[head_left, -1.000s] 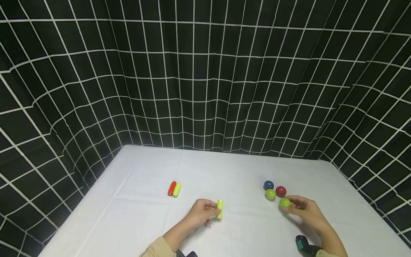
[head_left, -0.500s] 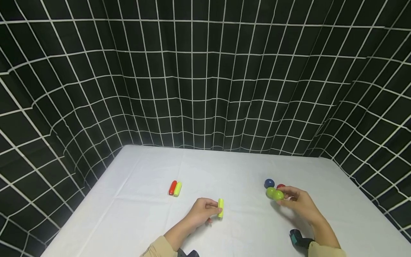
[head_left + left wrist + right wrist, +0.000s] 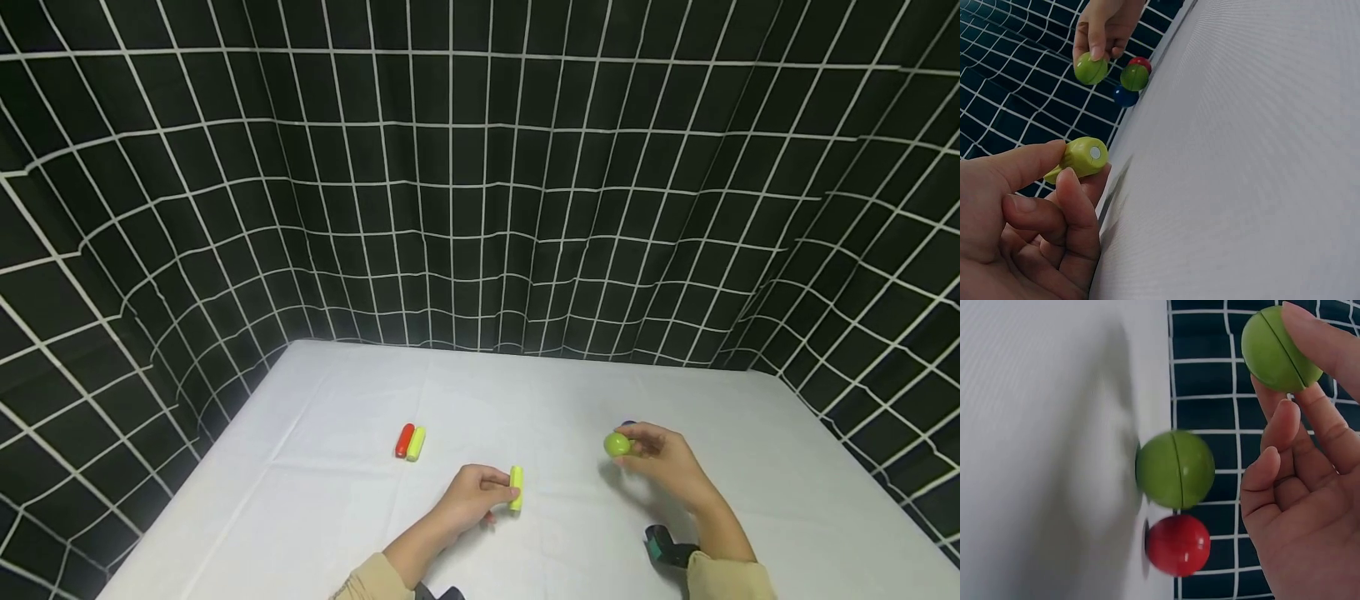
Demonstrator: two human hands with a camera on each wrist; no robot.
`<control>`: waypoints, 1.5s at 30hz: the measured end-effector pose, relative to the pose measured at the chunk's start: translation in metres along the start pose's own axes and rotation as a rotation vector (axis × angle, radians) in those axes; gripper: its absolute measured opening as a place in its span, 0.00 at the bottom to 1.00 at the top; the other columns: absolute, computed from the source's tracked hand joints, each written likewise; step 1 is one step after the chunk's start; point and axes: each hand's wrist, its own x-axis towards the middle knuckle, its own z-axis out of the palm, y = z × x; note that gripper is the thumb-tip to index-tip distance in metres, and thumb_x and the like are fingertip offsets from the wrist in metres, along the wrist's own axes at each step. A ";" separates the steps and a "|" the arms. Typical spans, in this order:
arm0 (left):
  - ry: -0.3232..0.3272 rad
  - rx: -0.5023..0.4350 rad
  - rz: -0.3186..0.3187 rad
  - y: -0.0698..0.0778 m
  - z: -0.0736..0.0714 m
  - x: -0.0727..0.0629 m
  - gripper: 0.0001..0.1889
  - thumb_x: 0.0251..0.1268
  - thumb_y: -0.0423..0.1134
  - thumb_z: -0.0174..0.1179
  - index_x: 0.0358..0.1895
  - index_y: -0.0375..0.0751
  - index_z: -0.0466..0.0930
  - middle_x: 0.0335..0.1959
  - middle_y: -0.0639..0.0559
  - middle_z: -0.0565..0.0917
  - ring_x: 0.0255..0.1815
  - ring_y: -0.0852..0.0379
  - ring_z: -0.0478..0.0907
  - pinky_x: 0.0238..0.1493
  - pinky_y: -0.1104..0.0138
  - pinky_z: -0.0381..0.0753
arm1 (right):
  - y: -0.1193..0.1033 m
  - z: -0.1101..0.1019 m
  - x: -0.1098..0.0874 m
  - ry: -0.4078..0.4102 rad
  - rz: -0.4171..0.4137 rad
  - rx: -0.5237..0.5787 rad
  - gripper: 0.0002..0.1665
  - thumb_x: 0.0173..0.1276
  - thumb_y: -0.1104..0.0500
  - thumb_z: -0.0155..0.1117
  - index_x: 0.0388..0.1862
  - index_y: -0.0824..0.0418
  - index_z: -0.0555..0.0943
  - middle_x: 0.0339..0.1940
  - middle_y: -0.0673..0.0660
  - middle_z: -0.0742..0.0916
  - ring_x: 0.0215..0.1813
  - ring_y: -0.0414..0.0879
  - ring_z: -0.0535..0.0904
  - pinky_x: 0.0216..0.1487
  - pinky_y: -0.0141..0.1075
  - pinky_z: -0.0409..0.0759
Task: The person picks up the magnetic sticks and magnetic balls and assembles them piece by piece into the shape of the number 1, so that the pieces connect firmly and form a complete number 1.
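Observation:
My left hand (image 3: 471, 498) pinches a short yellow-green rod (image 3: 517, 478) upright between thumb and fingers, over the middle of the white table. In the left wrist view, the rod's end (image 3: 1095, 152) shows a pale round spot. Over the right part of the table, my right hand (image 3: 667, 462) holds a glossy green ball (image 3: 617, 444) at its fingertips, raised above the cloth. A second green ball (image 3: 1175, 469) and a red ball (image 3: 1179, 545) rest on the table close by, hidden behind the hand in the head view. A blue ball (image 3: 1125, 96) sits beside them.
A red rod (image 3: 405, 440) and another yellow-green rod (image 3: 416, 444) lie side by side, left of centre on the white-clothed table (image 3: 315, 517). A dark curtain (image 3: 480, 208) with a white grid stands around the back and sides.
My right hand has carried the green ball leftward, past the other balls, and now covers most of them in the head view. The left hand and its rod stay nearly still.

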 end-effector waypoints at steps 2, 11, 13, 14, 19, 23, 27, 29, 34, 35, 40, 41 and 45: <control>-0.001 -0.003 0.003 0.000 0.000 0.000 0.16 0.56 0.41 0.64 0.43 0.32 0.80 0.31 0.49 0.86 0.21 0.64 0.74 0.18 0.78 0.71 | -0.002 0.003 0.002 0.000 -0.012 0.015 0.26 0.53 0.61 0.72 0.50 0.69 0.77 0.43 0.59 0.83 0.37 0.35 0.75 0.41 0.26 0.77; 0.001 -0.008 0.006 -0.002 0.000 0.000 0.16 0.56 0.41 0.64 0.43 0.31 0.80 0.30 0.50 0.85 0.18 0.64 0.71 0.17 0.78 0.70 | -0.016 0.021 0.012 0.021 0.021 0.054 0.27 0.49 0.61 0.74 0.50 0.66 0.79 0.32 0.53 0.78 0.33 0.38 0.70 0.34 0.28 0.73; 0.002 -0.004 0.009 -0.001 0.000 0.000 0.16 0.56 0.41 0.64 0.42 0.32 0.80 0.29 0.50 0.85 0.18 0.65 0.71 0.16 0.79 0.70 | -0.019 0.025 0.015 0.020 0.015 0.068 0.26 0.49 0.61 0.74 0.49 0.66 0.79 0.31 0.54 0.78 0.35 0.39 0.70 0.35 0.28 0.72; 0.003 -0.004 0.010 -0.001 0.000 0.000 0.16 0.56 0.41 0.64 0.42 0.32 0.80 0.29 0.50 0.85 0.18 0.64 0.71 0.16 0.79 0.70 | -0.020 0.027 0.017 0.021 0.009 0.068 0.26 0.49 0.61 0.74 0.49 0.66 0.79 0.31 0.54 0.78 0.35 0.40 0.70 0.36 0.29 0.71; 0.003 -0.011 0.005 0.001 0.000 0.000 0.15 0.56 0.40 0.64 0.42 0.32 0.80 0.29 0.50 0.85 0.20 0.64 0.73 0.17 0.79 0.70 | -0.023 0.037 0.024 0.017 -0.010 0.067 0.25 0.49 0.61 0.74 0.48 0.65 0.80 0.31 0.55 0.79 0.36 0.42 0.71 0.37 0.30 0.71; 0.000 -0.012 -0.001 0.001 0.001 0.001 0.15 0.56 0.40 0.65 0.41 0.32 0.80 0.29 0.50 0.85 0.20 0.64 0.73 0.17 0.79 0.70 | -0.024 0.044 0.027 0.013 -0.001 0.072 0.24 0.49 0.61 0.74 0.47 0.64 0.80 0.31 0.55 0.79 0.36 0.43 0.71 0.38 0.31 0.72; -0.001 -0.007 0.001 0.000 0.002 0.001 0.15 0.55 0.41 0.65 0.41 0.32 0.80 0.29 0.50 0.85 0.19 0.64 0.73 0.17 0.78 0.70 | -0.027 0.051 0.029 0.006 0.000 0.073 0.24 0.48 0.61 0.74 0.46 0.64 0.80 0.31 0.55 0.80 0.36 0.43 0.71 0.38 0.31 0.72; -0.002 -0.008 0.004 0.000 0.002 0.001 0.15 0.56 0.41 0.64 0.41 0.32 0.80 0.29 0.50 0.85 0.20 0.64 0.73 0.17 0.78 0.71 | -0.028 0.054 0.030 0.005 -0.005 0.071 0.24 0.48 0.60 0.74 0.46 0.63 0.80 0.31 0.55 0.80 0.36 0.43 0.71 0.38 0.31 0.72; -0.004 -0.004 0.005 0.000 0.001 0.000 0.16 0.56 0.41 0.64 0.42 0.32 0.80 0.30 0.50 0.86 0.20 0.64 0.74 0.18 0.77 0.71 | -0.032 0.062 0.032 0.003 -0.012 0.086 0.24 0.48 0.60 0.75 0.45 0.62 0.81 0.31 0.55 0.80 0.37 0.44 0.71 0.38 0.32 0.71; -0.005 -0.003 0.004 0.000 0.001 0.000 0.16 0.56 0.41 0.64 0.42 0.32 0.80 0.30 0.50 0.86 0.20 0.64 0.73 0.18 0.77 0.71 | -0.034 0.064 0.032 -0.001 -0.014 0.089 0.23 0.48 0.60 0.75 0.45 0.62 0.81 0.31 0.55 0.80 0.37 0.44 0.71 0.38 0.32 0.71; -0.006 -0.001 0.004 0.002 0.001 -0.001 0.16 0.57 0.42 0.63 0.43 0.32 0.80 0.30 0.49 0.86 0.19 0.64 0.73 0.19 0.77 0.71 | -0.037 0.075 0.031 -0.042 -0.074 0.103 0.22 0.49 0.60 0.74 0.44 0.63 0.81 0.31 0.55 0.81 0.34 0.42 0.71 0.36 0.30 0.71; -0.008 0.001 0.004 0.001 0.001 -0.001 0.16 0.56 0.41 0.63 0.43 0.32 0.80 0.31 0.49 0.86 0.19 0.64 0.73 0.19 0.77 0.71 | -0.037 0.077 0.030 -0.050 -0.085 0.109 0.21 0.49 0.61 0.74 0.44 0.64 0.81 0.30 0.55 0.81 0.34 0.42 0.71 0.35 0.30 0.70; -0.008 0.005 0.010 0.001 0.001 0.000 0.16 0.56 0.41 0.63 0.43 0.32 0.80 0.31 0.49 0.86 0.19 0.64 0.73 0.19 0.76 0.72 | -0.057 0.078 0.021 -0.090 -0.118 0.110 0.20 0.50 0.65 0.72 0.43 0.67 0.80 0.30 0.59 0.81 0.33 0.45 0.71 0.34 0.29 0.69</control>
